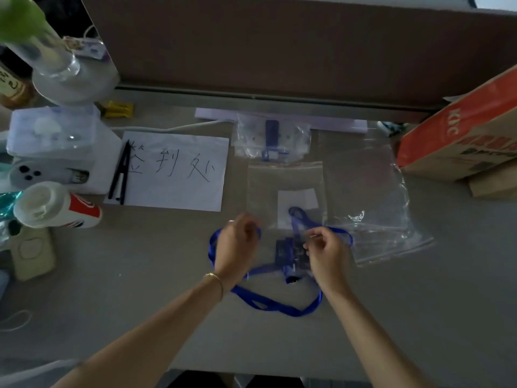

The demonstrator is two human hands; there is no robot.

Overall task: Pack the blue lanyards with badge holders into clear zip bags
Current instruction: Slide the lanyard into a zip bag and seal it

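A: Which step was in hand?

B: Gathering, I'd judge. The left hand had its fingers curled round the blue lanyard at its left loop, and the right hand pinched the strap just right of the badge holder. Most of the strap lay slack on the desk, nearer the person than the holder.

A: And the next move?

B: Probably folding that loose loop small enough for the mouth of the empty zip bag just beyond the holder.

A: Anything already bagged?

B: Farther back lay a filled zip bag with something blue inside. A larger clear bag right of the holder looked empty.
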